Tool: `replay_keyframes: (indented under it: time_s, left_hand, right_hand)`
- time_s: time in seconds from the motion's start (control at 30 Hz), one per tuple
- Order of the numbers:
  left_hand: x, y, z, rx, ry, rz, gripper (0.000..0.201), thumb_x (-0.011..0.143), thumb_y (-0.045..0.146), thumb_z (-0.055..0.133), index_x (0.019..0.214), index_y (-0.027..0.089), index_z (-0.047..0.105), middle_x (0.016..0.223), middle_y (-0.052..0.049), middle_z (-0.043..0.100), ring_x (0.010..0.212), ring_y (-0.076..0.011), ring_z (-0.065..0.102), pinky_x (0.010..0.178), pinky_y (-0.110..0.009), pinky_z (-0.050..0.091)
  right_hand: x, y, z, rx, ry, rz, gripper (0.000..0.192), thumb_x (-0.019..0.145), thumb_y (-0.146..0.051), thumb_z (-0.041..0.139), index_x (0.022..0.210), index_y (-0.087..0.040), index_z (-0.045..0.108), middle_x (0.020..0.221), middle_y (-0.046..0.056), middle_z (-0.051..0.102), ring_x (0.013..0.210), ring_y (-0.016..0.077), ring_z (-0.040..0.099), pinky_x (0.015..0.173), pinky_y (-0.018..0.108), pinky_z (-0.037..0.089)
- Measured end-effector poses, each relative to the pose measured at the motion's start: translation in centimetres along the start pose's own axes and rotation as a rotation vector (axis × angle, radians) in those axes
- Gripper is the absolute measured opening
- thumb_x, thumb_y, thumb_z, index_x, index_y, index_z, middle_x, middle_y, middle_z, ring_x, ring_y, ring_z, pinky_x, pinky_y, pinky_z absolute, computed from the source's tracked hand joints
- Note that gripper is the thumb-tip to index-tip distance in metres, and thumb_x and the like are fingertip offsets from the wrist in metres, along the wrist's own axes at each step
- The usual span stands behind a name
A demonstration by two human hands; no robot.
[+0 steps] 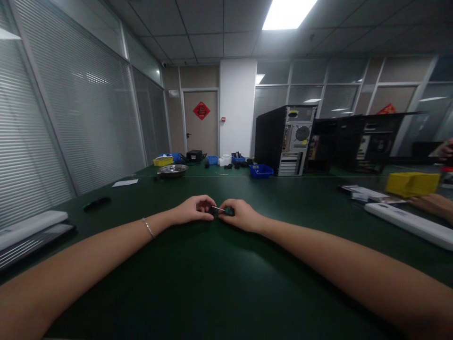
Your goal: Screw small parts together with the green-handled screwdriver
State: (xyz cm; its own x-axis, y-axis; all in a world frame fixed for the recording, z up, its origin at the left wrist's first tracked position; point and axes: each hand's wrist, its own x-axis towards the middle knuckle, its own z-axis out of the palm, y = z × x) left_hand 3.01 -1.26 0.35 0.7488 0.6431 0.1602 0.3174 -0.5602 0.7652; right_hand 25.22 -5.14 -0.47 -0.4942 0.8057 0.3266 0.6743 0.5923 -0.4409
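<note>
My right hand (245, 216) is closed round the dark handle of a small screwdriver (229, 211). Its thin, bright shaft points left, towards my other hand. My left hand (193, 209) has its fingers curled and pinches a small dark piece (213, 211), whose kind is too small to make out. The screwdriver's tip meets or lies right beside that piece; I cannot tell which. Both hands are close together, low over the green tabletop (212, 274), and a bracelet (148, 227) circles my left wrist.
At the back stand a black computer tower (271, 139), a blue bin (261, 171) and a metal dish (172, 170). A dark tool (97, 203) and a white bar (33, 226) lie left. On the right are yellow bins (412, 183), another white bar (410, 224) and a co-worker's hand (433, 205).
</note>
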Motion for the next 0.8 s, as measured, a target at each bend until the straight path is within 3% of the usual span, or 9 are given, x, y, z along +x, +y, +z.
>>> replay_keyframes:
  time_s: [0.1, 0.23, 0.4, 0.6, 0.8]
  left_hand:
    - [-0.1, 0.0, 0.0, -0.037, 0.028, -0.008, 0.043, 0.070, 0.035, 0.068, 0.106, 0.016, 0.055, 0.094, -0.003, 0.054, 0.076, -0.0136, 0.050, 0.068, -0.028, 0.042]
    - [-0.4, 0.2, -0.1, -0.085, 0.028, -0.018, 0.043, 0.070, 0.032, 0.069, 0.108, 0.016, 0.055, 0.096, -0.005, 0.055, 0.078, -0.0143, 0.052, 0.070, -0.029, 0.043]
    - [-0.3, -0.2, -0.2, -0.123, 0.057, -0.016, 0.041, 0.072, 0.030, 0.067, 0.108, 0.015, 0.056, 0.097, -0.005, 0.056, 0.086, -0.0168, 0.053, 0.077, -0.031, 0.043]
    - [-0.3, -0.9, -0.3, -0.155, 0.063, -0.047, 0.045, 0.073, 0.031, 0.066, 0.114, 0.017, 0.055, 0.101, -0.005, 0.058, 0.093, -0.0188, 0.055, 0.082, -0.034, 0.043]
    - [-0.3, -1.3, -0.4, -0.222, 0.052, -0.071, 0.048, 0.073, 0.031, 0.066, 0.118, 0.017, 0.054, 0.111, -0.009, 0.059, 0.096, -0.0206, 0.056, 0.085, -0.037, 0.043]
  right_hand:
    - [0.2, 0.0, 0.0, -0.018, 0.013, -0.046, 0.032, 0.073, -0.039, 0.066, 0.099, -0.021, 0.066, 0.095, 0.005, 0.061, 0.084, 0.0197, 0.057, 0.070, 0.028, 0.043]
    - [0.4, -0.2, 0.1, -0.044, -0.024, -0.075, 0.022, 0.077, -0.036, 0.063, 0.093, -0.022, 0.069, 0.093, 0.004, 0.062, 0.082, 0.0192, 0.058, 0.069, 0.028, 0.043]
    - [0.3, -0.2, 0.3, -0.027, 0.054, -0.064, 0.017, 0.079, -0.026, 0.059, 0.091, -0.019, 0.069, 0.088, 0.004, 0.065, 0.078, 0.0181, 0.060, 0.068, 0.027, 0.044]
    - [0.8, 0.7, 0.4, 0.162, 0.146, -0.017, 0.020, 0.081, -0.025, 0.054, 0.092, -0.017, 0.069, 0.086, 0.003, 0.069, 0.080, 0.0184, 0.063, 0.075, 0.029, 0.045]
    - [1.0, 0.9, 0.4, 0.280, 0.155, -0.017, 0.021, 0.080, -0.025, 0.056, 0.096, -0.017, 0.068, 0.093, 0.003, 0.068, 0.090, 0.0185, 0.061, 0.084, 0.031, 0.044]
